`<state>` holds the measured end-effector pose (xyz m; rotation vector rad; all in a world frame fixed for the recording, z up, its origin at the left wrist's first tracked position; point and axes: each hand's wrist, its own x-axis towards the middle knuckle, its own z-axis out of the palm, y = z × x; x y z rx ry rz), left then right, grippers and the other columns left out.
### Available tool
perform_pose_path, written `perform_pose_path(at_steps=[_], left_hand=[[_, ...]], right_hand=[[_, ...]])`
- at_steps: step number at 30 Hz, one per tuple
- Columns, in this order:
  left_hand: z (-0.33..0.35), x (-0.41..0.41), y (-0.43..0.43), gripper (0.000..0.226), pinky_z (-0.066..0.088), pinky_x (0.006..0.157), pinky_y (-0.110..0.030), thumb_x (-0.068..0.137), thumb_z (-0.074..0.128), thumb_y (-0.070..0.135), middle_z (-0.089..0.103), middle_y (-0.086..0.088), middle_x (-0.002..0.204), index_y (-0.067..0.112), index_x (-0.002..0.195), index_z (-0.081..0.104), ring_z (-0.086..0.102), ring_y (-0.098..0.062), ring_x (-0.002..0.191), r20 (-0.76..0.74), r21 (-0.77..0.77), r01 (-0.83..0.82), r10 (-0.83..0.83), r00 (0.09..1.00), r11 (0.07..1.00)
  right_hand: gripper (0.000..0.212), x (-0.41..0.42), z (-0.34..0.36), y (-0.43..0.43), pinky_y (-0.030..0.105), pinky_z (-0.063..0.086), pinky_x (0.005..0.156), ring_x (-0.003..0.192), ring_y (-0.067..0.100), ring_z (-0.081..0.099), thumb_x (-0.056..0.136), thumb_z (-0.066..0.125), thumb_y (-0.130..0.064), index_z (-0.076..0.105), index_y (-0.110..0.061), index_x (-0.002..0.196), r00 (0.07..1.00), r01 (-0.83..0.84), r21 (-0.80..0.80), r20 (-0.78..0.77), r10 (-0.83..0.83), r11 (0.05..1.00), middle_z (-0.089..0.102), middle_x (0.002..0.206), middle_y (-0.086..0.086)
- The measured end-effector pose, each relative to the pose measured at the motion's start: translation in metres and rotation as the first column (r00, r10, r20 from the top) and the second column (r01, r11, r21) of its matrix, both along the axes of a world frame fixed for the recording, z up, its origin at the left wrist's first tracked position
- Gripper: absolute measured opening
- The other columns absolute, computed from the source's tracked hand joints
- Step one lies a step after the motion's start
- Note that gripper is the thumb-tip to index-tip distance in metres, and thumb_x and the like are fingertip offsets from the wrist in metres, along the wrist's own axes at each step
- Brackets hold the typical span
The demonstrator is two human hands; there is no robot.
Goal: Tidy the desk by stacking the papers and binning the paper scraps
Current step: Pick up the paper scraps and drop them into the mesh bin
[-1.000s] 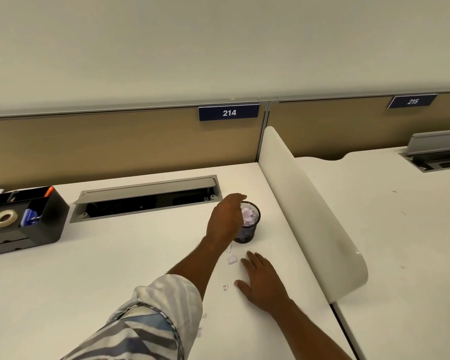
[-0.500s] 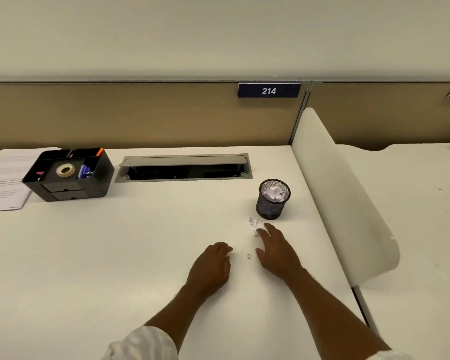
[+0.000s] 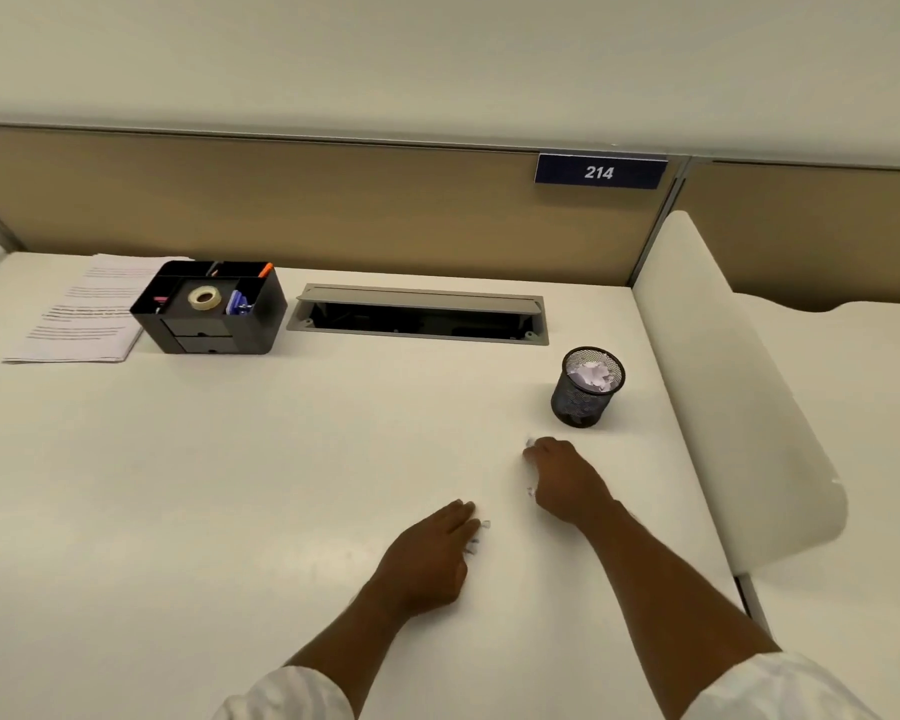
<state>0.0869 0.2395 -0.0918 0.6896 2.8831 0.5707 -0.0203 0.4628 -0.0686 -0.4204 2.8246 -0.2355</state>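
A few small white paper scraps lie on the white desk (image 3: 230,485), right of its middle and close to both hands. One scrap (image 3: 530,442) sits at the fingertips of the right hand (image 3: 567,480), and another (image 3: 531,492) lies just beside that hand's thumb side. Two more tiny scraps (image 3: 484,523) rest at the fingertips of the left hand (image 3: 427,558).

The right hand is knuckles-up with its fingers bent down toward the desk. Whether they actually pinch the scrap at their tips, I cannot tell. The left hand lies palm down with its fingers close together and only slightly bent, the tips touching or just beside the scraps there.

Just beyond the right hand stands a small black mesh bin (image 3: 575,402), upright, with crumpled white paper (image 3: 596,376) inside.

Far off at the back left corner lies a stack of printed papers (image 3: 79,314), flat on the desk. A black desk organizer (image 3: 209,330) stands just beside the stack, overlapping its right edge in this view, and holds a roll of tape (image 3: 204,297) and an orange pen (image 3: 265,270). To the organizer's right is an open grey cable tray (image 3: 419,314), set into the desk. A curved white divider (image 3: 739,407) runs along the right edge, and a tan partition (image 3: 307,210) behind bears a blue label reading 214 (image 3: 599,172).
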Motion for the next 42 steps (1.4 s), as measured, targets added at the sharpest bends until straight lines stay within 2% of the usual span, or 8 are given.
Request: perform_pose_path(at_steps=[8, 17, 20, 25, 29, 34, 38, 42], left_hand=[[0.007, 0.000, 0.017, 0.038, 0.051, 0.093, -0.026, 0.095, 0.045, 0.021, 0.061, 0.013, 0.128, 0.021, 0.132, 0.056, 0.059, -0.005, 0.114, -0.003, 0.075, -0.109, 0.110, 0.994, 0.991], [0.013, 0.008, 0.033, 0.067, 0.046, 0.101, -0.034, 0.087, 0.046, 0.003, 0.022, -0.002, 0.160, 0.011, 0.151, 0.028, 0.026, -0.020, 0.145, 0.048, -0.097, -0.108, 0.113, 0.992, 0.989], [0.003, 0.005, 0.037, 0.055, 0.058, 0.054, -0.025, 0.056, 0.079, 0.007, 0.066, -0.003, 0.126, 0.012, 0.110, 0.071, 0.066, -0.020, 0.108, -0.024, -0.124, -0.006, 0.003, 1.000, 0.992], [0.006, -0.001, 0.047, 0.034, 0.036, 0.032, -0.019, 0.038, 0.086, 0.003, 0.061, 0.004, 0.065, 0.015, 0.057, 0.061, 0.062, -0.014, 0.061, -0.132, -0.234, 0.006, -0.038, 0.991, 0.972], [0.008, -0.006, 0.048, 0.039, 0.019, 0.035, -0.022, 0.035, 0.087, 0.004, 0.052, 0.004, 0.054, 0.017, 0.047, 0.052, 0.053, -0.013, 0.049, -0.113, -0.270, -0.022, -0.009, 0.994, 0.963], [0.012, -0.014, 0.050, 0.021, 0.039, 0.040, -0.027, 0.056, 0.075, -0.001, 0.059, -0.004, 0.066, 0.010, 0.056, 0.057, 0.060, -0.023, 0.060, -0.030, -0.233, -0.030, 0.024, 0.999, 0.972], [0.014, -0.026, 0.045, 0.023, 0.051, 0.081, -0.038, 0.083, 0.051, -0.003, 0.069, -0.012, 0.100, 0.004, 0.092, 0.071, 0.063, -0.032, 0.097, 0.035, 0.058, -0.233, 0.231, 0.972, 0.971], [0.037, -0.055, 0.034, 0.026, 0.047, 0.092, -0.028, 0.084, 0.054, 0.002, 0.074, -0.004, 0.100, 0.012, 0.093, 0.076, 0.065, -0.021, 0.102, 0.125, 0.294, -0.493, 0.479, 0.869, 0.818]], right_hand=[[0.023, 0.040, -0.006, 0.001, 0.036, 0.045, 0.072, 0.096, 0.027, 0.055, 0.085, 0.046, -0.010, 0.055, -0.015, 0.106, 0.987, -0.010, -0.161, -0.162, -0.017, 0.987, 0.056, 0.103, 0.003], [0.058, 0.048, -0.006, -0.007, 0.038, 0.043, 0.102, 0.135, 0.027, 0.034, 0.096, 0.045, -0.024, 0.025, -0.021, 0.150, 0.998, 0.026, -0.006, -0.060, -0.026, 1.000, 0.023, 0.157, 0.005], [0.046, 0.046, -0.008, -0.009, 0.038, 0.045, 0.099, 0.132, 0.027, 0.036, 0.099, 0.035, -0.014, 0.038, -0.021, 0.144, 0.998, -0.003, 0.078, -0.069, 0.008, 0.997, 0.033, 0.152, 0.004], [0.039, 0.045, -0.011, -0.009, 0.036, 0.047, 0.092, 0.118, 0.025, 0.047, 0.093, 0.037, -0.004, 0.055, -0.013, 0.127, 0.993, -0.005, 0.094, -0.115, 0.015, 0.996, 0.052, 0.130, 0.006], [0.030, 0.047, -0.013, -0.007, 0.036, 0.046, 0.083, 0.109, 0.026, 0.050, 0.090, 0.038, -0.001, 0.058, -0.008, 0.110, 0.989, -0.004, 0.075, -0.148, 0.015, 0.997, 0.056, 0.116, 0.009], [0.019, 0.049, -0.014, -0.003, 0.039, 0.046, 0.066, 0.093, 0.030, 0.056, 0.080, 0.046, 0.008, 0.059, -0.003, 0.088, 0.976, -0.007, 0.024, -0.215, 0.012, 1.000, 0.058, 0.096, 0.012], [0.029, 0.043, -0.024, 0.014, 0.026, 0.043, 0.038, 0.052, 0.024, 0.058, 0.045, 0.071, 0.010, 0.056, -0.011, 0.057, 0.959, 0.079, -0.072, -0.266, -0.095, 0.994, 0.056, 0.061, 0.004], [0.014, 0.035, -0.034, 0.028, 0.023, 0.047, 0.049, 0.053, 0.026, 0.061, 0.058, 0.057, 0.000, 0.064, -0.012, 0.062, 0.942, 0.153, -0.243, -0.256, -0.216, 0.958, 0.062, 0.062, 0.003]])
